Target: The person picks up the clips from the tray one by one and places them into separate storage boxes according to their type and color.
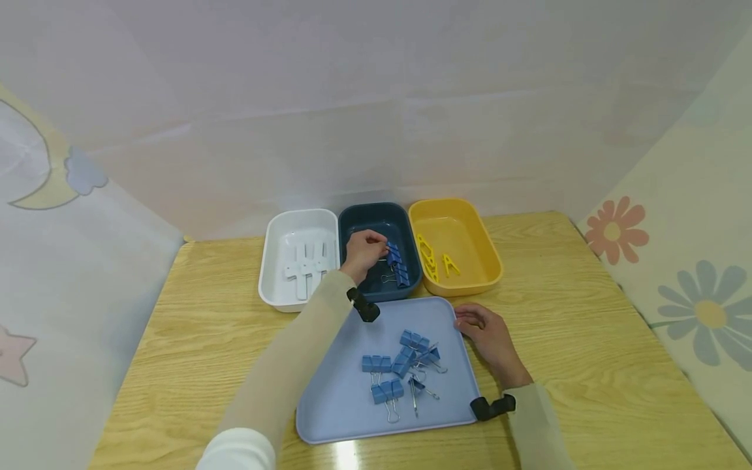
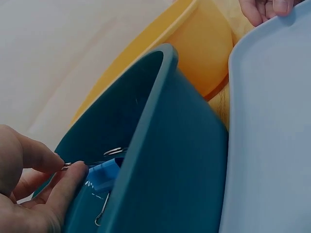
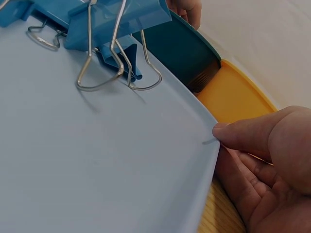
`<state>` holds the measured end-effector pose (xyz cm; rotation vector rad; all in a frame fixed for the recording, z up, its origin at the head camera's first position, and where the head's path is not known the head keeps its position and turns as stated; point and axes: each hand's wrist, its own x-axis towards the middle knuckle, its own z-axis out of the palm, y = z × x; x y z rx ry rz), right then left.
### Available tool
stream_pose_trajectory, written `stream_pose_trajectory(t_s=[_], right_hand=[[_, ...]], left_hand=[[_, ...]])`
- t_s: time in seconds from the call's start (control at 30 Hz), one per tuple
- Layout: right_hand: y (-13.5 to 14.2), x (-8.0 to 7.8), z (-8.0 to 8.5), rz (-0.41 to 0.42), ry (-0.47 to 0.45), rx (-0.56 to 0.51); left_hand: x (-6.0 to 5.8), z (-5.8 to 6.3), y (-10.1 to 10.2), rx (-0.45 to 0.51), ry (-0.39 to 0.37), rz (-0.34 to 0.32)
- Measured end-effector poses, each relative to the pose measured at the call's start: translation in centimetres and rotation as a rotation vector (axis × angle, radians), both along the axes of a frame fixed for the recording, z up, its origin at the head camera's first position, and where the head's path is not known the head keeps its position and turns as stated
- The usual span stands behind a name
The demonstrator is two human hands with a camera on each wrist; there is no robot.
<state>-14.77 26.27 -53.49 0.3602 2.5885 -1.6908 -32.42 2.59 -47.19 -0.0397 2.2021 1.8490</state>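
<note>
My left hand (image 1: pixel 364 251) reaches into the dark teal bin (image 1: pixel 346 219). In the left wrist view its thumb and forefinger pinch the wire handle of a blue binder clip (image 2: pixel 104 174) low inside that bin. More blue binder clips (image 1: pixel 402 275) lie beside it there. My right hand (image 1: pixel 486 333) grips the right rim of the light blue tray (image 1: pixel 335 405), near its far corner. In the right wrist view the thumb (image 3: pixel 233 135) rests on the rim, with the other fingers outside it. Several blue binder clips (image 1: pixel 388 391) are bunched on the tray, wire handles pointing various ways.
Left of the teal bin stands a white bin (image 1: pixel 271 261) with several white clips (image 1: pixel 305 266). On its right, a yellow bin (image 1: pixel 478 261) holds yellow clips (image 1: pixel 449 264). All stand on a wooden table (image 1: pixel 194 313), with a pale sheet (image 1: pixel 294 156) behind.
</note>
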Motion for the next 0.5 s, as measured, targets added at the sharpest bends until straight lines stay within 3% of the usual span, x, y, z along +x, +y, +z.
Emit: stream_pose_trajectory(t_s=[0.5], right_hand=[[-0.13,0.08,0.13,-0.006,-0.002,0.02]], left_hand=[[-0.41,-0.28,0.75,-0.053,-0.043,-0.017]])
